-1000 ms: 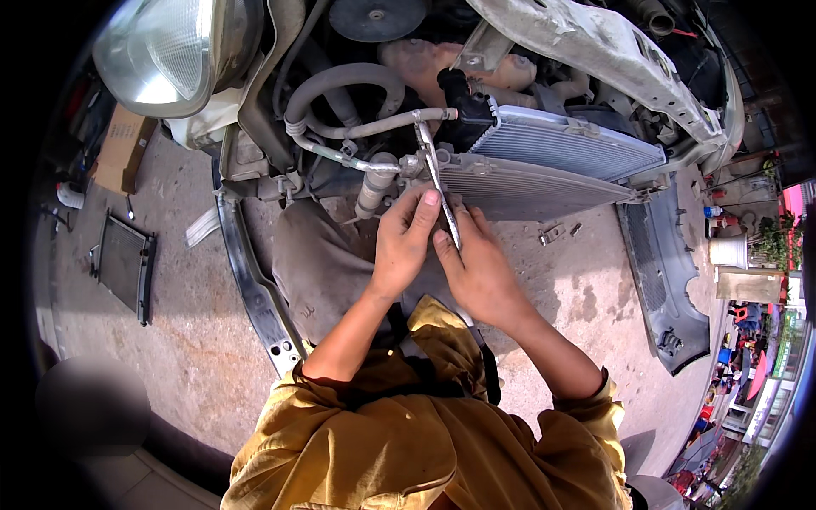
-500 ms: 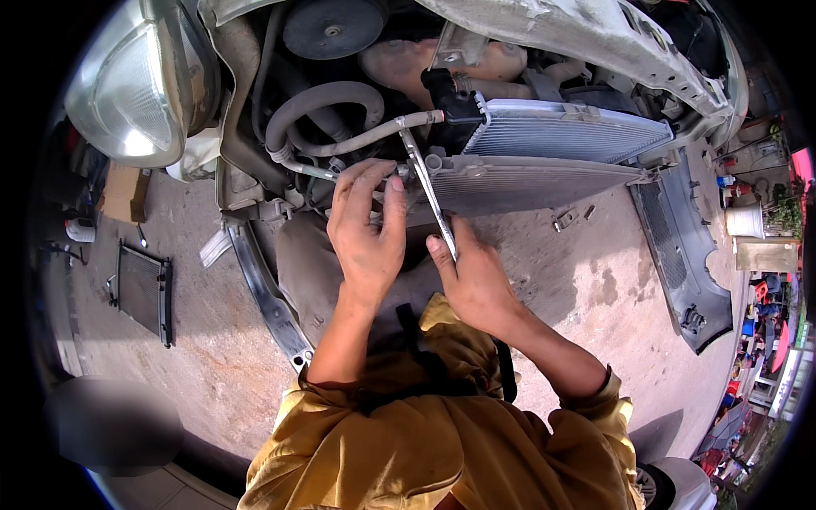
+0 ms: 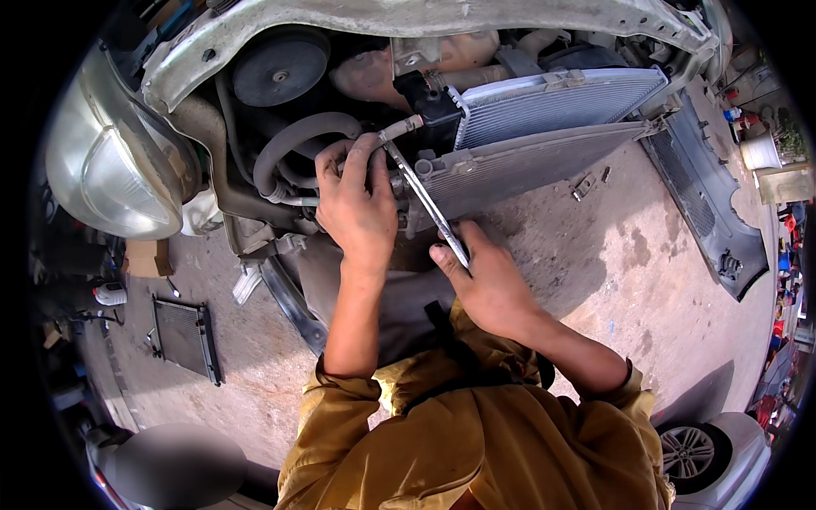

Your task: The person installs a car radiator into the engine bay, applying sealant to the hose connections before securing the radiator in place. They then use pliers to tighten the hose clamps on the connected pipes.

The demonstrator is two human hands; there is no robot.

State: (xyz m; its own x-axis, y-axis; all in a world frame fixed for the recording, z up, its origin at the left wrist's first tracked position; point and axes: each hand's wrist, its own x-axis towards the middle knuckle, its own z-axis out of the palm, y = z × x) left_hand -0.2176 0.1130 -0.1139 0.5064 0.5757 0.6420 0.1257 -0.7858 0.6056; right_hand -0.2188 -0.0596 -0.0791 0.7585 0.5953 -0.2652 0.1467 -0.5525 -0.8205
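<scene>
My right hand is closed on the lower end of a long silver wrench. The wrench's top meets a metal-ended hose pipe at the front of a car's engine bay. My left hand curls its fingers over that pipe just left of the wrench head, partly hiding it. Left of it loops a thick grey hose. Behind the wrench stand a silver radiator and, in front of that, a grey condenser.
A headlight and curved metal beam frame the bay. On the ground lie a removed radiator, a cardboard box and a large panel. A car wheel shows at lower right.
My left hand left the wrench, rose up-left and curled over the hose pipe. My right hand still grips the wrench. The whole view has shifted.
</scene>
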